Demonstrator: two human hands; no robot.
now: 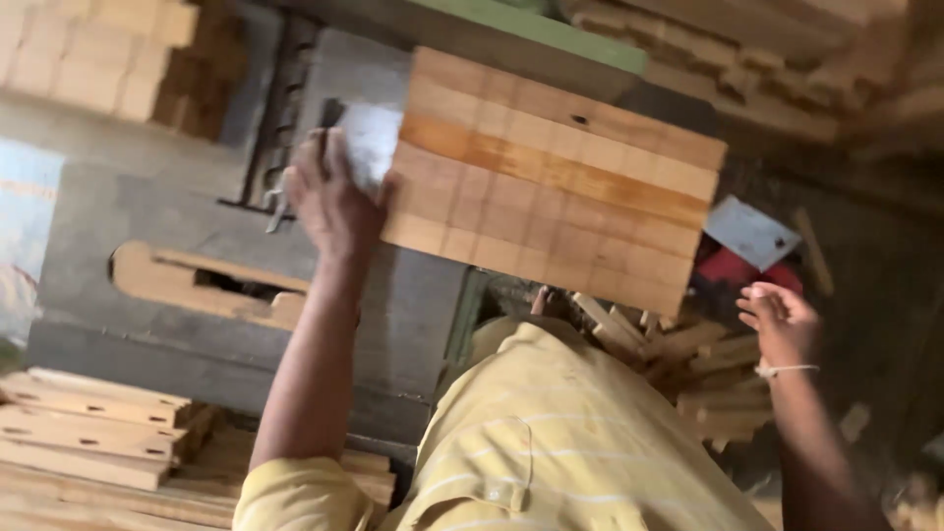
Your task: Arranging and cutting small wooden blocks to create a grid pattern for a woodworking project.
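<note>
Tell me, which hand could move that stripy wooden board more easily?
Probably the left hand. It already rests at the edge of the wooden board, on the grey machine table. The right hand hangs apart, open, over the wood scraps.

Warm wood tones against grey metal

The board [556, 182] at twelve o'clock showed tan, pale and orange-brown stripes crossed by faint seams; the machine table [147, 211] at ten o'clock was dull grey; the shirt [551, 442] at six o'clock was yellow with thin pale stripes.
</note>
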